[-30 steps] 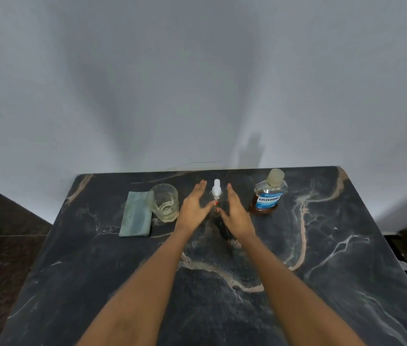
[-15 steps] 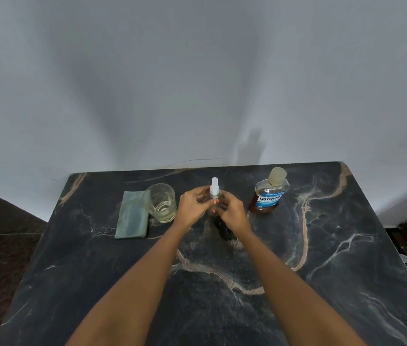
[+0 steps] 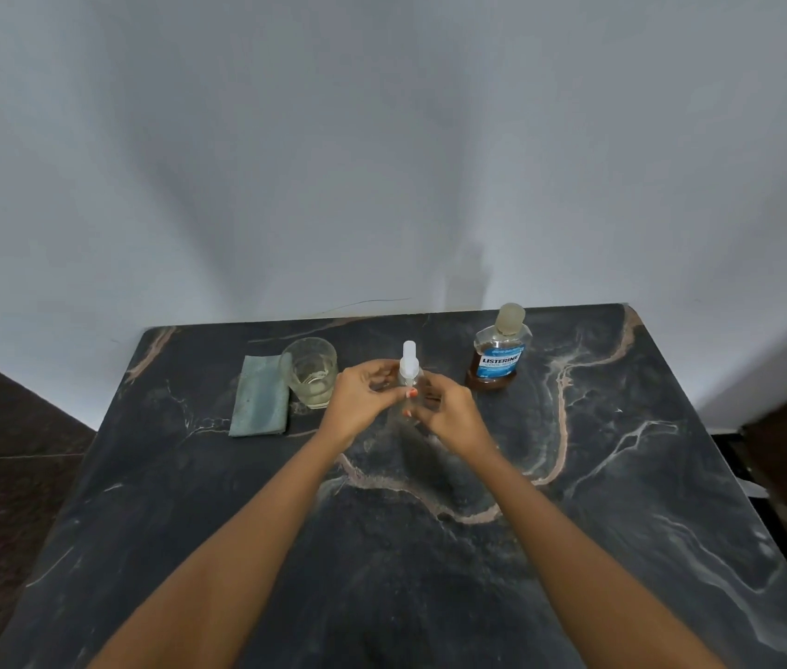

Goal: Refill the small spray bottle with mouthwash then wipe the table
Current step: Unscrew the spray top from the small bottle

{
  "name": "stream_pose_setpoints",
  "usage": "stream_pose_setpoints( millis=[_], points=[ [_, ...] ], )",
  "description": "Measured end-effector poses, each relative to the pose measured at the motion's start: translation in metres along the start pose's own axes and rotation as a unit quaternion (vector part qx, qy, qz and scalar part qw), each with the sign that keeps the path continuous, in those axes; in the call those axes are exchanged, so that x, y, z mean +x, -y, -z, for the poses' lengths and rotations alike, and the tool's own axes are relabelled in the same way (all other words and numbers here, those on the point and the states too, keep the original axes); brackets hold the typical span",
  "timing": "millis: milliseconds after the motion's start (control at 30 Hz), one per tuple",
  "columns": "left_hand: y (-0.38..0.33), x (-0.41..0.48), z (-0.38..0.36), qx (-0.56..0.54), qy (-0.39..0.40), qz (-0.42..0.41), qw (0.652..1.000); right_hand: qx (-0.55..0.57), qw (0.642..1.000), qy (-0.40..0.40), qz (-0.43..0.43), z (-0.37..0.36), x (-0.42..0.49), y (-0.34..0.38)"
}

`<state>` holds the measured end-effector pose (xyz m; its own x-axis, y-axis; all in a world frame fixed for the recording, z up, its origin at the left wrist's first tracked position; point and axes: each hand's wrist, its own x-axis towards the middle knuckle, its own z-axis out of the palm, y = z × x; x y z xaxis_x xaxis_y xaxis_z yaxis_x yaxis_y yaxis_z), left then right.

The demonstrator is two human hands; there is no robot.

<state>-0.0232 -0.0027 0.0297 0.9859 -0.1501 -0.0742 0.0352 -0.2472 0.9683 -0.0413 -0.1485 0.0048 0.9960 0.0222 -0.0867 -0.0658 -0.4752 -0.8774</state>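
**A:** Where was the spray bottle just then?

**B:** Upright at the far middle of the table, white cap on, between the glass on its left and the mouthwash on its right. The left hand had its fingers curled round the bottle's left side. The right hand pinched it from the right, lower down. The base was hidden behind the hands, so I could not tell whether it stood on the table or hung just above it.

**A:** What could have gone wrong from there?

**B:** Three things, by my judgement. The bottle was small and clear (probably slick too), so a hard twist or pull on the cap could have popped it out of the pinch and tipped it. The left hand worked just beside the glass, which seemed to hold a little pale liquid, and a jerk leftward could have knocked it onto the cloth. Later, pouring from the wide mouthwash into so narrow a neck would likely have spilled unless it was poured slowly.

**A:** And the count?

**B:** One spray bottle, one mouthwash with its cap on, one glass, one folded cloth at far left just beside the glass, one table, and two hands, both on the spray bottle.
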Motion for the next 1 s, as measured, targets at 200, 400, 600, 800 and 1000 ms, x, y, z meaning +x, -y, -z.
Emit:
stream_pose_setpoints(
  millis=[200, 400, 600, 800, 1000],
  points=[
    [-0.005, -0.047, -0.004, -0.014, 0.021, -0.001, 1.000, 0.003, 1.000, -0.012, 0.004, -0.001, -0.049, -0.003],
    [0.003, -0.098, -0.018, -0.023, 0.026, -0.001, 0.999, 0.028, 0.999, -0.032, 0.006, -0.005, -0.102, -0.012],
    [0.022, -0.139, -0.032, -0.024, 0.035, 0.007, 0.999, 0.046, 0.998, -0.030, -0.034, -0.015, -0.144, -0.029],
    [0.034, -0.166, -0.038, -0.018, 0.041, 0.011, 0.999, 0.058, 0.997, -0.020, -0.051, -0.024, -0.171, -0.037],
    [0.046, -0.180, -0.038, 0.009, 0.041, 0.000, 0.999, 0.053, 0.997, -0.005, -0.057, -0.032, -0.183, -0.041]
  ],
)
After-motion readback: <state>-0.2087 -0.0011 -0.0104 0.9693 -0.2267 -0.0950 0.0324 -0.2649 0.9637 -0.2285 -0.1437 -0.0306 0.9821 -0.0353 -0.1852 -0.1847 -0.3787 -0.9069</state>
